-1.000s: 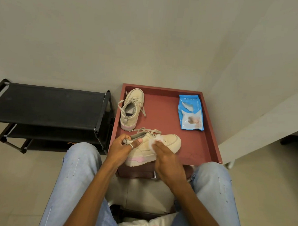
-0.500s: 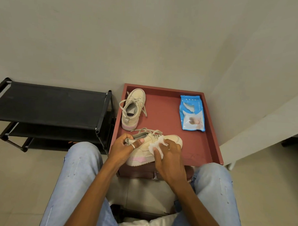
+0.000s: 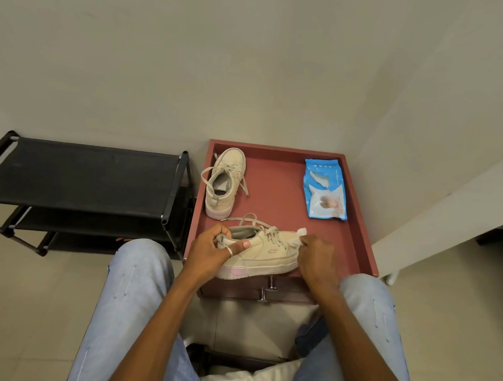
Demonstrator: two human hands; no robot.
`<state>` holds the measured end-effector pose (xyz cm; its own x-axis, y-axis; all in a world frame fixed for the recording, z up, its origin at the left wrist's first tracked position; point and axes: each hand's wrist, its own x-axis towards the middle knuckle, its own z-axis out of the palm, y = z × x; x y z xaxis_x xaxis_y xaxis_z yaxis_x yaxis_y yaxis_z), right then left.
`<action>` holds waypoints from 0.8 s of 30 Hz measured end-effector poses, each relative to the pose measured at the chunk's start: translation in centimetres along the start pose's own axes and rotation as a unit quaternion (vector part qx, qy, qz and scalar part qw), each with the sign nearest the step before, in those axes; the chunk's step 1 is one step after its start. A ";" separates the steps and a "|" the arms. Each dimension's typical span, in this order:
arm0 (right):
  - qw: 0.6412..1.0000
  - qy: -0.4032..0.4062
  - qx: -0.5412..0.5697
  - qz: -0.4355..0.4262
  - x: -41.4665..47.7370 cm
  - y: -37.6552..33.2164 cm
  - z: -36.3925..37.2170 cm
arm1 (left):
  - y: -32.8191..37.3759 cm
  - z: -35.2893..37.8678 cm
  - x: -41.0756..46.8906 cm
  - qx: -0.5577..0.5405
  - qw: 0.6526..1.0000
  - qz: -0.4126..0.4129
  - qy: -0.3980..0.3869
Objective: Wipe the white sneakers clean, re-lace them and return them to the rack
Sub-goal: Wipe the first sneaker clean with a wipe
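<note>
Head view shows the near sneaker [image 3: 267, 251] lying across the front edge of the red tabletop [image 3: 276, 197], toe to the right, and its sole seems to pass a little over this edge. The left hand [image 3: 213, 247] holds the heel: fingers are curled into the opening and the thumb presses on the outside, so this grip is closed on the shoe. The right hand [image 3: 316, 253] is at the toe, and its grip is narrow, pinching a small white wipe [image 3: 298, 235] against the toe cap.

I think the main risk is the position at the edge. If the right hand rubs strongly toward the person, the shoe can slide off the tabletop, because only the heel is held. A weak heel grip can also let the shoe turn under the rubbing, and then the wipe misses the dirty part.

The wipe is small and crumpled, so it may slip out of the fingers. The loose laces [image 3: 250, 219] lie on the tabletop behind the shoe and can catch the wet wipe or a finger.

The second sneaker [image 3: 224, 183] stands further back at the left, near the rack [image 3: 81, 177], with untied laces too. The pack of wipes [image 3: 325, 193] lies well apart at the back right.
</note>
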<state>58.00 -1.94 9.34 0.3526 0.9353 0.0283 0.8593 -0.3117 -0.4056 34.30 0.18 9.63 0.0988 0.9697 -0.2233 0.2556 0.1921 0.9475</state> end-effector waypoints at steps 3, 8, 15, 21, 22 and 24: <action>0.997 -0.025 0.030 -0.070 -1.1 -1.7 0.9 | 0.0 -0.1 -0.1 0.010 1.000 0.011 0.000; 0.998 -0.023 -0.003 -0.051 1.1 0.8 1.0 | 0.0 0.0 -0.3 0.034 0.999 0.029 -0.005; 0.983 -0.059 0.064 -0.161 0.8 -0.6 0.9 | -0.2 -0.2 -0.2 0.036 0.998 0.041 -0.010; 0.998 -0.029 0.042 -0.024 1.8 0.4 0.8 | -0.2 -0.2 -0.2 0.037 0.998 0.050 -0.014; 0.997 -0.031 0.049 -0.056 1.5 -0.1 1.1 | -0.2 -0.2 -0.2 0.035 0.998 0.048 -0.014; 0.989 -0.039 0.064 -0.128 0.6 -0.6 1.3 | -0.2 -0.2 -0.2 0.032 0.998 0.046 -0.012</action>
<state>57.19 -0.97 8.44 0.0967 0.9923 0.0769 0.8605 -0.0445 -0.5075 34.01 0.04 9.56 0.1469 0.9789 -0.1424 0.3056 0.0920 0.9477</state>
